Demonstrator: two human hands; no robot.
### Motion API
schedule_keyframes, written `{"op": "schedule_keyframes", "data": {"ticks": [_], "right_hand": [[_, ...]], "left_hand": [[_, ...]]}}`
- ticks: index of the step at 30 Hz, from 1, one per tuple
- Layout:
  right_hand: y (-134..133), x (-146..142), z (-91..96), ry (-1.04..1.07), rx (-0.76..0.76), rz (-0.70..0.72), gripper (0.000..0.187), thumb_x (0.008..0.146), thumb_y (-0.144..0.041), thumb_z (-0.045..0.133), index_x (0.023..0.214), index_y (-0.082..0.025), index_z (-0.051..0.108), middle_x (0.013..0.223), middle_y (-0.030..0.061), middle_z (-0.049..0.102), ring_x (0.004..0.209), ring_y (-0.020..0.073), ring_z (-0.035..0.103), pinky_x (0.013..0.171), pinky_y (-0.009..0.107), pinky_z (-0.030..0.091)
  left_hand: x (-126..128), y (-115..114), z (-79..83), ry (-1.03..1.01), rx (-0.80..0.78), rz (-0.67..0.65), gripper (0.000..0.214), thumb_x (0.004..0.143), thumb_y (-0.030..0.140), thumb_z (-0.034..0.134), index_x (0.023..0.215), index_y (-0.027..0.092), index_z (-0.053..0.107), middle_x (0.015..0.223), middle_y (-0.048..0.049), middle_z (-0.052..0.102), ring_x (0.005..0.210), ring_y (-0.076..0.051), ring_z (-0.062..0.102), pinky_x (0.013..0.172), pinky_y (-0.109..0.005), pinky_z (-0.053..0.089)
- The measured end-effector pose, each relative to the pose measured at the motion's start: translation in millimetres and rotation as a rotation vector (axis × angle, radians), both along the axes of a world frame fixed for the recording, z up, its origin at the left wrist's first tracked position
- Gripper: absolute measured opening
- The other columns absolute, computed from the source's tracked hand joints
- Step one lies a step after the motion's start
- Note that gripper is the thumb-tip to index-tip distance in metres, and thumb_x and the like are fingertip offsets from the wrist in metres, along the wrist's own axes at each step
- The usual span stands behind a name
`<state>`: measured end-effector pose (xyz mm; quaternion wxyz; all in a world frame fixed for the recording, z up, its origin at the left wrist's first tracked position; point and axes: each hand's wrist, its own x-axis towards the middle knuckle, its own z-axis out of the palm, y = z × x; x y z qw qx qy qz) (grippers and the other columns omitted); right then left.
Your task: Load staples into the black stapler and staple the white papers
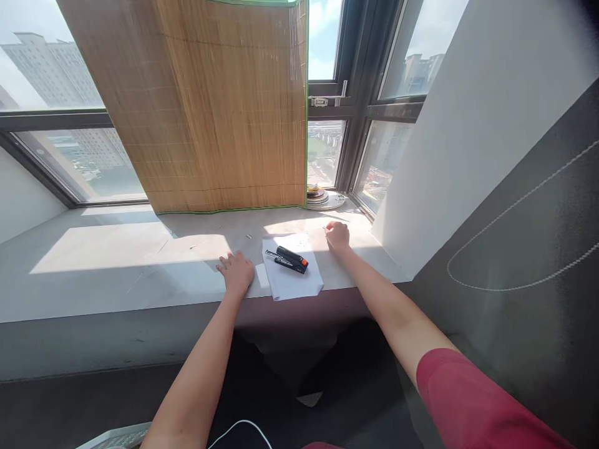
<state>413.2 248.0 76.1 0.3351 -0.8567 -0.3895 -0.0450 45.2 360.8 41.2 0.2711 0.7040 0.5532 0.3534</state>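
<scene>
A black stapler [291,259] with an orange end lies on a sheet of white paper [294,288] on the windowsill; its parts look spread open at the left end. To the left of the paper, my left hand [237,273] rests on the sill with its fingers spread, holding nothing. On the paper's right side, my right hand [337,237] is closed in a pinch just above or on the sill. A tiny light bit shows at its fingertips, too small to name. Both hands are apart from the stapler.
A bamboo blind [234,118] with green edging hangs over the window behind the sill [116,280]. Stacked plates [322,199] stand in the back right corner. Small bits [249,236] lie on the sill. A beaded cord [496,289] hangs at right, a white cable [243,422] below.
</scene>
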Motion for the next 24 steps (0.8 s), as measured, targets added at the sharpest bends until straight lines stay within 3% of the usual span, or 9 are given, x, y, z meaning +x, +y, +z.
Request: {"op": "schedule_keyframes", "data": {"ticks": [5, 8, 11, 15, 17, 20, 24], "right_hand": [[17, 13, -9.9, 0.078, -0.056, 0.012, 0.023, 0.087, -0.017, 0.062, 0.097, -0.014, 0.082, 0.098, 0.0154, 0.081, 0.094, 0.0280, 0.071, 0.089, 0.036, 0.053], [14, 12, -10.9, 0.087, -0.034, 0.038, 0.031, 0.087, -0.017, 0.059, 0.108, -0.014, 0.082, 0.110, 0.0161, 0.080, 0.102, 0.0278, 0.070, 0.095, 0.037, 0.052], [-3, 11, -15.5, 0.070, -0.032, 0.003, 0.036, 0.089, -0.016, 0.056, 0.117, -0.015, 0.079, 0.124, 0.0173, 0.076, 0.108, 0.0281, 0.069, 0.096, 0.036, 0.052], [-37, 1, -29.1, 0.023, -0.245, 0.037, 0.030, 0.092, -0.015, 0.054, 0.112, -0.015, 0.077, 0.110, 0.0190, 0.075, 0.103, 0.0322, 0.068, 0.090, 0.040, 0.051], [-48, -10, -35.9, -0.074, -0.302, 0.096, 0.032, 0.097, -0.016, 0.050, 0.118, -0.014, 0.074, 0.115, 0.0217, 0.073, 0.111, 0.0349, 0.066, 0.095, 0.043, 0.049], [-54, -24, -41.4, -0.179, -0.326, 0.106, 0.037, 0.101, -0.018, 0.045, 0.128, -0.013, 0.070, 0.127, 0.0253, 0.067, 0.123, 0.0380, 0.061, 0.103, 0.049, 0.045], [-51, -27, -41.0, -0.179, -0.368, 0.113, 0.038, 0.102, -0.019, 0.041, 0.128, -0.011, 0.067, 0.127, 0.0246, 0.065, 0.122, 0.0375, 0.060, 0.105, 0.050, 0.044]], "left_hand": [[2, -2, -1.7, 0.072, 0.033, 0.004, 0.057, 0.096, 0.042, 0.059, 0.142, 0.009, 0.066, 0.174, -0.0340, 0.034, 0.170, -0.051, 0.003, 0.130, -0.074, -0.008], [1, -3, 1.3, 0.162, 0.047, 0.009, 0.058, 0.096, 0.038, 0.058, 0.143, 0.005, 0.064, 0.172, -0.0371, 0.033, 0.169, -0.052, 0.008, 0.131, -0.073, -0.005], [1, -4, 2.3, 0.142, 0.052, 0.015, 0.056, 0.096, 0.040, 0.059, 0.141, 0.007, 0.066, 0.172, -0.0363, 0.034, 0.169, -0.052, 0.008, 0.131, -0.074, -0.004], [3, -5, 1.0, 0.022, 0.051, 0.024, 0.050, 0.095, 0.046, 0.064, 0.128, 0.010, 0.070, 0.169, -0.0370, 0.038, 0.169, -0.053, 0.005, 0.130, -0.076, -0.004], [4, -1, 1.5, 0.004, 0.035, 0.046, 0.046, 0.095, 0.045, 0.064, 0.127, 0.013, 0.070, 0.166, -0.0348, 0.043, 0.169, -0.053, 0.006, 0.130, -0.077, -0.002], [9, 16, 7.5, 0.026, 0.044, 0.094, 0.041, 0.099, 0.038, 0.058, 0.133, 0.018, 0.068, 0.155, -0.0314, 0.055, 0.166, -0.051, 0.022, 0.129, -0.077, 0.012], [24, 54, 23.7, 0.256, 0.123, -0.070, 0.042, 0.099, 0.016, 0.047, 0.135, 0.012, 0.069, 0.144, -0.0310, 0.063, 0.146, -0.046, 0.056, 0.121, -0.064, 0.040]]}}
